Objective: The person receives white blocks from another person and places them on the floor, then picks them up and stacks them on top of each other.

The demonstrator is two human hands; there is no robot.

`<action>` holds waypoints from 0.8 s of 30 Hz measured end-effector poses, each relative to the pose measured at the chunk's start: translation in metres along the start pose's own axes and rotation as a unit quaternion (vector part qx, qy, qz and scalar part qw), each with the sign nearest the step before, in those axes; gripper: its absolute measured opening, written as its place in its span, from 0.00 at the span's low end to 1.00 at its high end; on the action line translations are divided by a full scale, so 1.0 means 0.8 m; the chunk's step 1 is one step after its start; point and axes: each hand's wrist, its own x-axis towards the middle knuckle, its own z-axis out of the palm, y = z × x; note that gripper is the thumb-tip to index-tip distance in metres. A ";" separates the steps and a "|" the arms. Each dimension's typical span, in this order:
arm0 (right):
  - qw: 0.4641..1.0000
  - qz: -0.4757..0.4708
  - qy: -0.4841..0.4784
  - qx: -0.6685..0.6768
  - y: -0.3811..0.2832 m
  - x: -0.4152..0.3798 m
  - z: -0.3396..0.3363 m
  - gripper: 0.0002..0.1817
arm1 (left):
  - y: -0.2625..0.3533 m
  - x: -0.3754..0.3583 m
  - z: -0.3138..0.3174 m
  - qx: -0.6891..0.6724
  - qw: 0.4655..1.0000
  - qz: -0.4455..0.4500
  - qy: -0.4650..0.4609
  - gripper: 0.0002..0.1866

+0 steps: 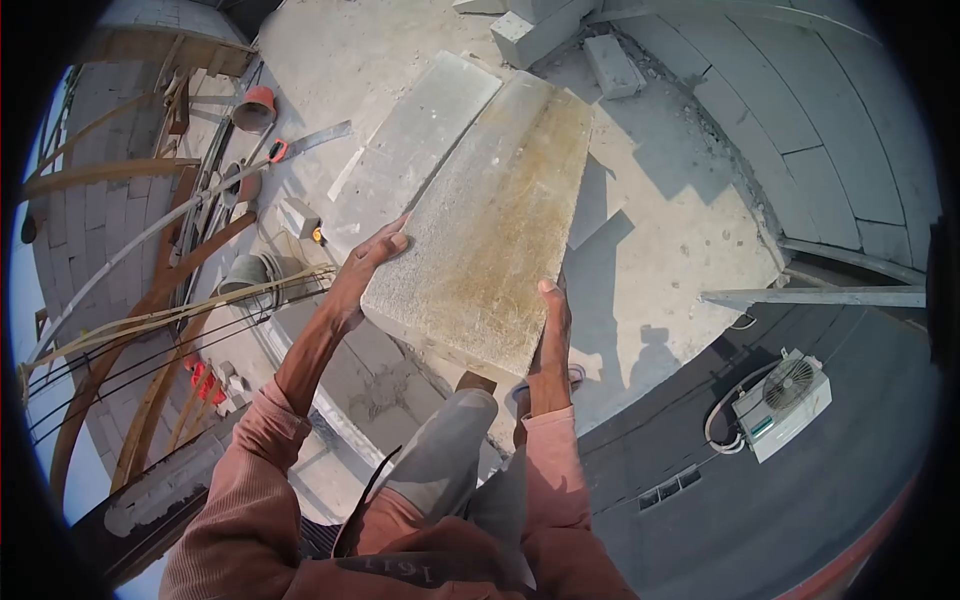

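The person grips a big grey block from both sides, holding it up off the floor in front of their body. The left hand presses against the block's left edge near its lower corner, fingers laid flat along the top face and thumb underneath. The right hand clamps the block's lower right edge, fingers wrapped under it so that only the thumb side shows. Both arms wear rust-coloured ribbed sleeves.

The block's top face is rough and stained yellow-brown toward its right half. Just to the left of the block, touching or nearly so, lies a second grey slab of similar length. Beyond the block's far end sit a few smaller block pieces on the floor. Left of the block are a saw with an orange handle, an orange bucket, a grey bucket and wooden scaffold poles with cables. Below the block, the person's bent knee in grey trousers shows, and a sandalled foot stands just beside the right hand. Well right of the block and lower, an air-conditioner unit rests on a dark roof.
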 end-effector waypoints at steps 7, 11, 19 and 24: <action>0.994 0.006 0.061 -0.094 0.079 0.020 -0.023 0.46 | -0.115 0.004 -0.057 -0.272 0.961 -0.024 0.039 0.43; 0.989 0.002 0.098 -0.110 0.148 0.039 -0.052 0.47 | -0.244 -0.015 -0.014 -0.515 0.846 -0.012 0.135 0.38; 0.964 0.066 0.140 -0.216 0.280 0.082 -0.137 0.48 | -0.436 0.073 -0.034 -0.615 0.769 -0.022 0.174 0.32; 0.944 0.121 0.146 -0.271 0.348 0.125 -0.133 0.56 | -0.465 0.127 -0.129 -0.588 0.790 0.004 0.174 0.40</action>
